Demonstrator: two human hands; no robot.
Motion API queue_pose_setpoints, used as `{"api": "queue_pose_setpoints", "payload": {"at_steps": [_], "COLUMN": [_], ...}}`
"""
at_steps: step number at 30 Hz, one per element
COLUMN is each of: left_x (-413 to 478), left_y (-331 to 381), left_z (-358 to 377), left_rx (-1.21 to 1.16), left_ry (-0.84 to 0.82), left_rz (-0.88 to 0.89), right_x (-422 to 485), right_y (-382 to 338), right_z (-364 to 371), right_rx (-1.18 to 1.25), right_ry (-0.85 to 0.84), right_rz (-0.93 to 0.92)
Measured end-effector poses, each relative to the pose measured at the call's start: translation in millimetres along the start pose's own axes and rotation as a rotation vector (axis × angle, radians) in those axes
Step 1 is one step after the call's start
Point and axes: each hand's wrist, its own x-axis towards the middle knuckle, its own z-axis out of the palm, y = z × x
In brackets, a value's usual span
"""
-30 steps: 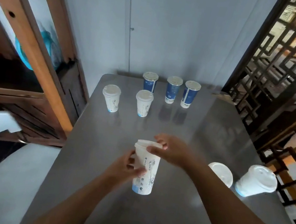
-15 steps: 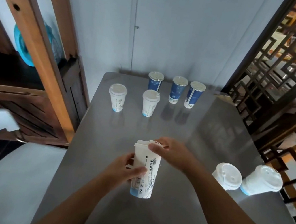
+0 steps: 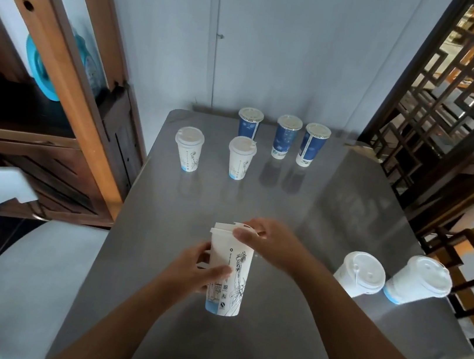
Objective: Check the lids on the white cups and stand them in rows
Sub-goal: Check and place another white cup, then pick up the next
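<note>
A white paper cup point(image 3: 233, 277) with a line drawing stands upright near the front of the grey table point(image 3: 332, 212). My left hand point(image 3: 200, 269) grips its side. My right hand point(image 3: 266, 242) curls over the rim and pinches the white lid point(image 3: 227, 228), which sits tilted on the cup. Two lidded white cups point(image 3: 189, 153) point(image 3: 240, 158) stand side by side further back on the left. Two more lidded white cups point(image 3: 361, 274) point(image 3: 419, 280) are at the table's right edge, leaning.
Three lidded blue cups point(image 3: 249, 123) point(image 3: 286, 137) point(image 3: 313, 144) stand in a row at the table's far edge by the wall. A wooden shelf unit point(image 3: 62, 67) stands on the left, a white chair point(image 3: 16, 269) at the near left, and a dark lattice screen point(image 3: 457, 98) on the right.
The view has shifted slightly, so the scene sits a little further right and lower. Both hands stay on the near cup, the right hand still working the tilted lid.
</note>
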Motion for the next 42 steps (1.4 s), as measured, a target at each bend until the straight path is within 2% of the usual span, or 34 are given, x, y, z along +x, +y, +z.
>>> {"api": "queue_pose_setpoints", "payload": {"at_steps": [3,6,9,11,13,15,18,22,24,28,32,34,37,40,42], "left_x": [-1,-5,-9,-11,-13,-16,-20,-22,-22,-17,-16,-17,-20,-24,-26], "left_y": [2,1,-3,-7,-11,-15,-22,-22,-18,-7,-7,-10,-11,-5,-1], "left_z": [-1,-3,-1,5,8,7,-4,-22,-30,-39,-40,-40,-42,-45,-46], "left_rx": [-0.044,-0.267,-0.483,-0.589,-0.625,-0.599,-0.537,-0.654,-0.675,-0.545,-0.500,-0.532,-0.566,-0.544,-0.528], "left_ry": [-0.004,0.006,0.050,0.070,0.090,0.090,0.084,0.098,0.139,0.109,0.148,0.157,0.139,0.104,0.061], "left_rz": [-0.003,0.000,0.010,0.017,0.033,0.031,-0.067,-0.137,-0.171,-0.258,-0.229,-0.191,-0.095,0.021,0.066], "right_x": [-8,-21,-40,-51,-56,-56,-56,-57,-60,-65,-65,-64,-62,-60,-62], "right_y": [4,10,15,18,17,15,9,3,-1,-12,-20,-21,-22,-23,-24], "right_z": [5,25,52,64,69,68,58,34,24,11,8,10,15,14,13], "right_rx": [0.179,0.501,0.816,0.986,1.052,1.016,0.806,0.172,0.065,0.019,-0.010,0.057,0.341,0.635,0.669], "right_ry": [0.081,0.191,0.108,0.039,0.041,0.084,0.150,0.425,0.471,0.342,0.274,0.279,0.287,0.207,0.137], "right_rz": [0.045,0.206,0.430,0.483,0.492,0.481,0.374,0.189,0.069,-0.087,-0.155,-0.101,0.078,0.239,0.303]}}
